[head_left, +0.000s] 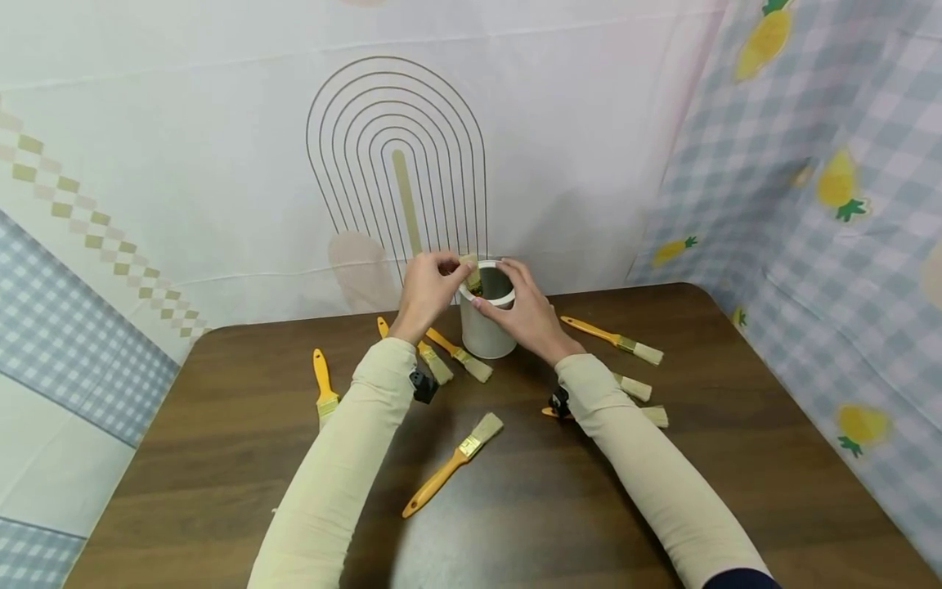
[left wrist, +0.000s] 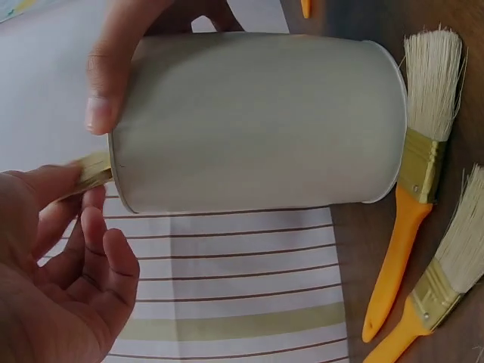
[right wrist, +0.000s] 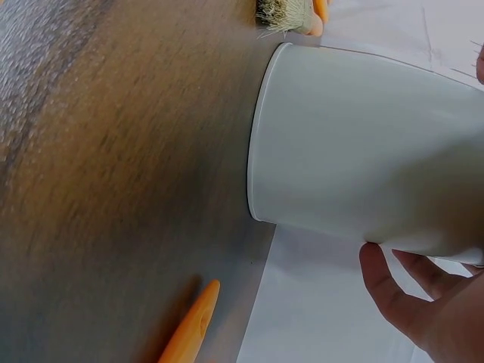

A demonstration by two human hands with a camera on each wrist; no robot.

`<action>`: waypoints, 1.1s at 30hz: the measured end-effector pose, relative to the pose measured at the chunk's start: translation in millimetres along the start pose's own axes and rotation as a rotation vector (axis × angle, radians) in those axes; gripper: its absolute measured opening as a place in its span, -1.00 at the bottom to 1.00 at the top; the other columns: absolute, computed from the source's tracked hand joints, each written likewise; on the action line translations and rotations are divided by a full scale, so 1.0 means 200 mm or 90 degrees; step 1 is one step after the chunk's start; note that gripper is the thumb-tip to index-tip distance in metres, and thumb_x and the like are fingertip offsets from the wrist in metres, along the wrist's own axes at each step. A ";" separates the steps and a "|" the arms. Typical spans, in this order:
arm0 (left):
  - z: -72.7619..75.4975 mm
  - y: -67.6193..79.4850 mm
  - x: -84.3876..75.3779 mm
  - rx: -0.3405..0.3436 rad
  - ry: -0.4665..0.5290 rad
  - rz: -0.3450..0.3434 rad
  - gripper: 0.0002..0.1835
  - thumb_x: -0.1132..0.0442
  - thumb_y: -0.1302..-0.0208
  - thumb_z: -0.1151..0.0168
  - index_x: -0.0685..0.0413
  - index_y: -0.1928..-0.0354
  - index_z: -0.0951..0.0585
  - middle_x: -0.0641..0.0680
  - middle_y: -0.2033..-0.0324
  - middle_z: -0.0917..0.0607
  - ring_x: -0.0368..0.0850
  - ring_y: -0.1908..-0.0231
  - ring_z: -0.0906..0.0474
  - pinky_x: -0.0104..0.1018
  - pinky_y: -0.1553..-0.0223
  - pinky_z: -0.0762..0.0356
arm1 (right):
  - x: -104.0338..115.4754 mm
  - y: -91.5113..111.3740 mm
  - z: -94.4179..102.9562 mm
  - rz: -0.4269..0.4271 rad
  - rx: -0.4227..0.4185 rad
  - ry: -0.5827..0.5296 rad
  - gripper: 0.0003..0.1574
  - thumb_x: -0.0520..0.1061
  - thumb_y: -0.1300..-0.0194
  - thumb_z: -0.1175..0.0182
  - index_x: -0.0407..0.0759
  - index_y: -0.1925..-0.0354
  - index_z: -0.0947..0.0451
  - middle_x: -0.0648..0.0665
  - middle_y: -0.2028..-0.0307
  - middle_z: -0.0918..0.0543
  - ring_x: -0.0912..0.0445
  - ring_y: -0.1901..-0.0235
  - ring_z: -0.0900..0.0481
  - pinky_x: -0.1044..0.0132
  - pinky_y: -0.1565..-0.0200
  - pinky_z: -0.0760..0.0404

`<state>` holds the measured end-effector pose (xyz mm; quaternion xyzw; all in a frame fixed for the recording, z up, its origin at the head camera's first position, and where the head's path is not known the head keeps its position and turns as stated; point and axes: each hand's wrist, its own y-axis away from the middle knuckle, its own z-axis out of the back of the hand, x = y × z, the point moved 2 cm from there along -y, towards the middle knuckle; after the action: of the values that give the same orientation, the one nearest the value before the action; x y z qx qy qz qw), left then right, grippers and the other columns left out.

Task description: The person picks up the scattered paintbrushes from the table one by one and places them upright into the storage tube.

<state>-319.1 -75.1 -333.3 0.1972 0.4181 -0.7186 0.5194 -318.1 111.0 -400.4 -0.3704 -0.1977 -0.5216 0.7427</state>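
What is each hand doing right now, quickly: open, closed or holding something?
Left hand: holding a brush, pinched at its bristle end.
Right hand: holding the canister near its rim.

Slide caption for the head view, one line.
Left hand pinches a flat paintbrush by its bristles at the mouth of a pale canister, right hand gripping its rim.
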 end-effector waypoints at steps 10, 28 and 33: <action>0.08 0.03 0.08 -0.002 0.033 0.025 -0.69 0.01 -0.53 -0.29 0.09 -0.03 -0.77 0.09 0.16 -0.80 -0.05 0.16 -0.73 -0.11 0.10 -0.69 | 0.01 -0.01 -0.02 0.000 0.001 -0.009 0.14 0.48 -0.33 -0.30 -0.01 -0.62 -0.20 -0.04 -0.60 -0.16 -0.14 -0.37 -0.47 -0.22 -0.22 -0.56; 0.69 0.41 0.25 0.171 -0.142 0.084 -0.66 0.05 -0.59 -0.19 0.13 -0.12 -0.72 0.16 -0.03 -0.78 0.10 0.01 -0.69 0.07 -0.04 -0.63 | -0.01 0.00 0.01 -0.011 -0.001 -0.013 0.13 0.52 -0.32 -0.27 0.03 -0.61 -0.22 0.02 -0.61 -0.14 -0.18 -0.46 -0.37 -0.32 -0.28 -0.47; 0.76 0.56 0.47 0.199 -0.171 0.109 -0.71 0.14 -0.60 -0.19 0.17 -0.12 -0.71 0.22 -0.01 -0.78 0.16 0.00 -0.70 0.13 -0.02 -0.64 | -0.01 -0.01 -0.01 -0.005 -0.002 -0.015 0.13 0.49 -0.32 -0.30 0.01 -0.61 -0.23 0.01 -0.61 -0.15 -0.17 -0.47 -0.36 -0.33 -0.28 -0.46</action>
<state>-230.1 -265.7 -358.2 0.2128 0.2105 -0.7477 0.5928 -320.9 110.4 -401.8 -0.3771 -0.2068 -0.5207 0.7375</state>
